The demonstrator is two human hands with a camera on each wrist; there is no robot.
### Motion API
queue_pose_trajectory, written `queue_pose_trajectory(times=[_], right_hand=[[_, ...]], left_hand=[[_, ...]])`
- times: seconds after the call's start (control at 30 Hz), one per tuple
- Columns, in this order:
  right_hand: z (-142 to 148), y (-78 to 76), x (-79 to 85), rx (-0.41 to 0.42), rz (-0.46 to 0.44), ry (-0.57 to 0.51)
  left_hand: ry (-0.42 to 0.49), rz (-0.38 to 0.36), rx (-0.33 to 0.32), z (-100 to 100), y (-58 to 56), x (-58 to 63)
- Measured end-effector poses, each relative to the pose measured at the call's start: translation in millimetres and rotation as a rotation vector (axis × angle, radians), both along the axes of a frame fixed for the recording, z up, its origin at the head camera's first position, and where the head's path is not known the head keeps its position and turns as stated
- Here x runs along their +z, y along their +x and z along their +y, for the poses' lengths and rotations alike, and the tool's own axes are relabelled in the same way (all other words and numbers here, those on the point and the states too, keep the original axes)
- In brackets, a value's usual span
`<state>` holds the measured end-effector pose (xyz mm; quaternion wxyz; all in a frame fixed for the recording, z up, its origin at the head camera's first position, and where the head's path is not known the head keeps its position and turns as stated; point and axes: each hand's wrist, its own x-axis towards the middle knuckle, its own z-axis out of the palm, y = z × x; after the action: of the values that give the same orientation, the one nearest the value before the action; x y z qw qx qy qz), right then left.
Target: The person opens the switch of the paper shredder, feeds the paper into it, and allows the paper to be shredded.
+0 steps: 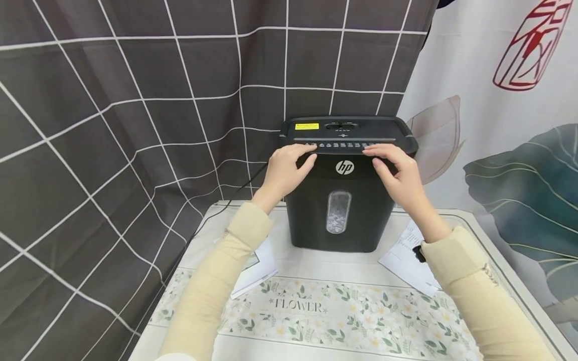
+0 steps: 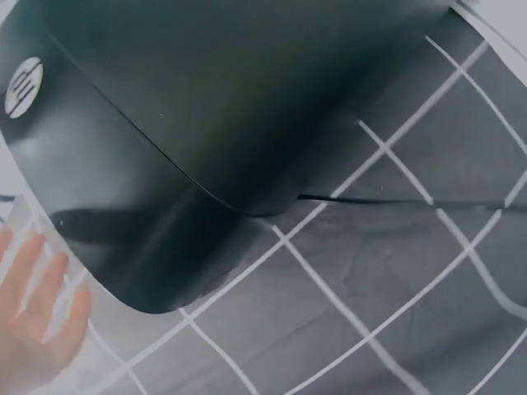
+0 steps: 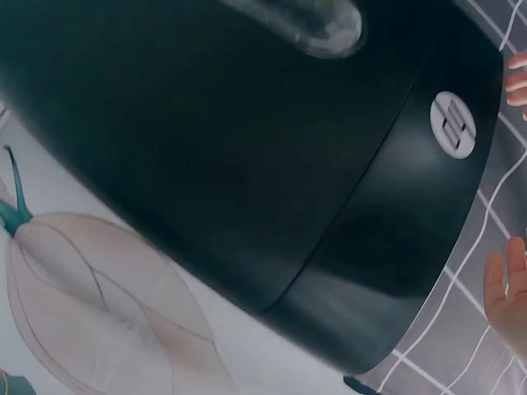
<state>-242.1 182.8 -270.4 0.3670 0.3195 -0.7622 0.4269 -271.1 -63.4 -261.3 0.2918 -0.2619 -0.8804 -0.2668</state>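
Observation:
A black HP paper shredder (image 1: pixel 307 215) stands upright on the table, with shredded bits behind its small front window (image 1: pixel 338 213). My left hand (image 1: pixel 285 169) is in front of the left part of the top, fingers extended toward the slot and thumb apart. On the other side my right hand (image 1: pixel 401 174) mirrors it near the right part of the front top edge. Neither hand shows anything between thumb and fingers. In the left wrist view the left hand (image 2: pixel 37 321) appears apart from the shredder's edge; some right-hand fingers (image 3: pixel 509 288) show in the right wrist view.
Printed sheets (image 1: pixel 408 258) lie right of the shredder, partly under the right forearm. More paper (image 1: pixel 261 265) lies to the left, partly hidden by the left sleeve. A black cord (image 1: pixel 230 199) runs left from the shredder. A dark grid curtain (image 1: pixel 203 75) hangs behind.

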Motion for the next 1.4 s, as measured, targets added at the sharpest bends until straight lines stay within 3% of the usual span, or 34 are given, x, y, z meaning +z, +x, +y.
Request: queue_pose_trajectory(times=[0.17, 0.37, 0.63, 0.83, 1.0, 1.23, 1.4], right_hand=[[-7, 8.5, -12.5, 0.034, 0.007, -0.035], [-17, 14.6, -30.0, 0.067, 0.03, -0.077], [-28, 22.5, -49.7, 0.026, 0.083, -0.158], [-37, 28.3, -68.2, 0.001, 0.095, -0.221], [-45, 31.3, -91.9, -0.009, 0.079, -0.252], [-56, 34.3, -121.5, -0.026, 0.04, -0.313], [-65, 36.8, -138.2, -0.019, -0.016, -0.288]], left_hand=[[0.121, -0.07, -0.056, -12, 10.2, -7.7], [0.177, -0.047, -0.041, -24, 22.0, -22.1], [0.219, 0.013, 0.107, -37, 33.7, -45.7], [0.254, 0.01, 0.152, -51, 40.1, -72.4], [0.273, -0.076, 0.191, -69, 46.2, -98.9], [0.21, -0.181, 0.343, -109, 42.0, -140.8], [0.174, -0.212, 0.383, -137, 37.9, -167.8]])
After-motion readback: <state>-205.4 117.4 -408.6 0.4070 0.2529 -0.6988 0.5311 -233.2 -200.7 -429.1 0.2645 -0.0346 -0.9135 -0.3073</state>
